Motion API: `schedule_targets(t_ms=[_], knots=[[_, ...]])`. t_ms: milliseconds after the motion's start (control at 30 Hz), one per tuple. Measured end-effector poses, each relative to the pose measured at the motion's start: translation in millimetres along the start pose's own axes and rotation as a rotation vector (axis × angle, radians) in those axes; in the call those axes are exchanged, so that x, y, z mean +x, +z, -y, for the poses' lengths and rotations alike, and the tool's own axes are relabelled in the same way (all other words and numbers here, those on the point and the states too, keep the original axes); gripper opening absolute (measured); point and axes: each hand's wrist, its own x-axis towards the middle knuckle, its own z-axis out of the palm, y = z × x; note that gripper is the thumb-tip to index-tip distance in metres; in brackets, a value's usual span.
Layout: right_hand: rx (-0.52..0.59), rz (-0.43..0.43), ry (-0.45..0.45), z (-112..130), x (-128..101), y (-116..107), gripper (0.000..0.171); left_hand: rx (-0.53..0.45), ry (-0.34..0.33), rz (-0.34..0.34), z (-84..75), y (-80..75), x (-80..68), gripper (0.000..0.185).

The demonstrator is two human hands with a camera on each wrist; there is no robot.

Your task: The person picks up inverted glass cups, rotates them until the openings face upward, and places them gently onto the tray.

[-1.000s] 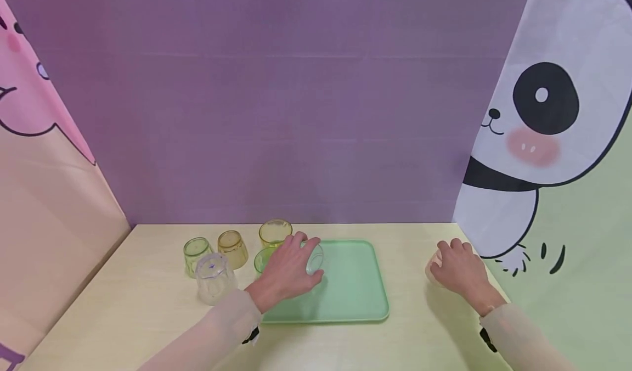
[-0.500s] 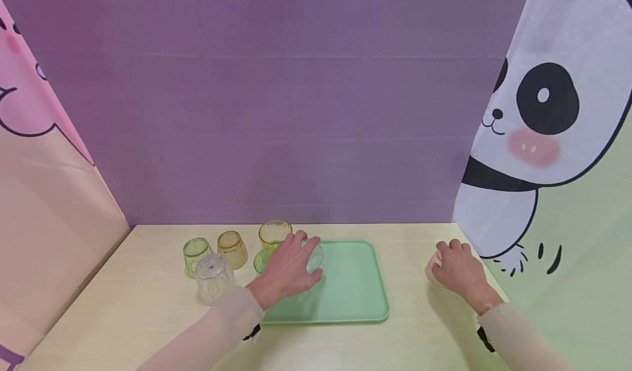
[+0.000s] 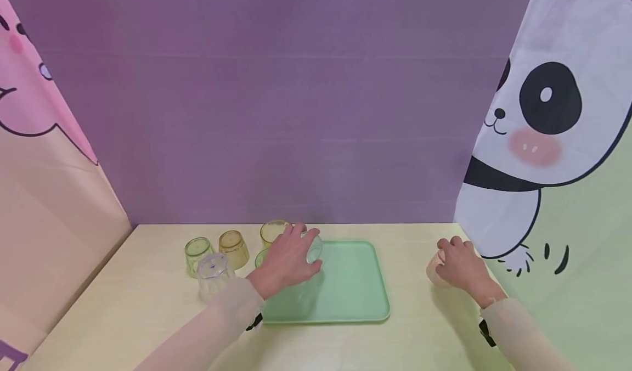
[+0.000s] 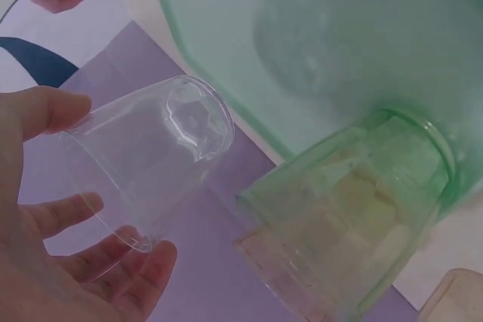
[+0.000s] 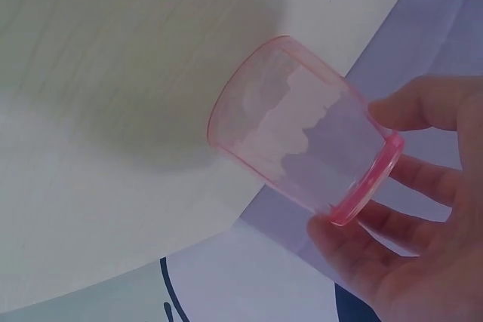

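Over the left part of the green tray (image 3: pixel 355 288), my left hand (image 3: pixel 286 260) grips a clear plastic cup (image 4: pixel 143 160) near its rim, fingers and thumb around it. The cup's base points away from the palm, towards the tray. A green cup (image 4: pixel 355 201) is beside it at the tray's left end, mostly behind the hand in the head view. A yellow cup (image 3: pixel 272 231) stands just behind. At the table's right side, my right hand (image 3: pixel 461 266) holds a pink cup (image 5: pixel 302 130) by its thick base, the mouth facing down to the table.
Left of the tray, a green cup (image 3: pixel 198 257), an amber cup (image 3: pixel 233 249) and a clear ridged cup (image 3: pixel 214 275) stand upside down. The left sleeve (image 3: pixel 217 319) passes close to the clear one. A purple backdrop (image 3: pixel 296 113) rises at the table's far edge.
My left hand has risen slightly with the clear cup in the head view. My right hand and the pink cup have stayed nearly in place.
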Motion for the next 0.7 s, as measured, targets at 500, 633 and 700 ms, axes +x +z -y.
schedule_targets(t_ms=[500, 633, 700], knots=[[0.041, 0.019, 0.004, -9, 5, 2, 0.037, 0.068, 0.033, 0.059, -6.9, -6.0, 15.3, 0.057], [0.046, 0.026, 0.027, -8, 6, 3, 0.038, 0.085, 0.022, 0.078, -7.1, -4.8, 18.3, 0.057], [0.048, 0.035, 0.046, -6, 5, 3, 0.039, 0.09, 0.016, 0.089, -6.9, -4.6, 20.0, 0.058]])
